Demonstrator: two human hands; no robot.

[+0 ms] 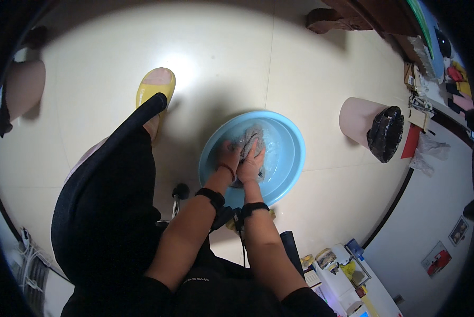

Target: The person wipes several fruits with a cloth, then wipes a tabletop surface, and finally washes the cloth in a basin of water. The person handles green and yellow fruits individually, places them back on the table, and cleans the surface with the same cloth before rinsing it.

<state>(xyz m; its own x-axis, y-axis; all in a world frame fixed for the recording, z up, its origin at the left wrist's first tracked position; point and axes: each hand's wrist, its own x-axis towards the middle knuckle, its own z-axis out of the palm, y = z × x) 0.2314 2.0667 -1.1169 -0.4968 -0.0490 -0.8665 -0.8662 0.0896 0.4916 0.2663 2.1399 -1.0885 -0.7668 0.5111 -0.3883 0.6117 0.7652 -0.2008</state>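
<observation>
A light blue plastic basin [299,146] stands on the floor in front of me, with water and some suds inside. In it lies a wet, bunched grey cloth [254,134]. My right hand [252,164] is over the cloth, gripping it from above with the fingers somewhat spread. Against the cloth's left side, my left hand [229,153] holds its edge; its fingertips are partly hidden by the cloth and water. Dark fabric shows below the hands, but I cannot tell whether it belongs to the same cloth.
A pale pink bin [357,119] with a black bag liner [386,134] stands to the right. A yellow slipper [169,79] is on my left foot. Wooden furniture [328,20] stands at the upper right, a cluttered white desk [342,289] at the lower right. Another person's leg [27,85] is far left.
</observation>
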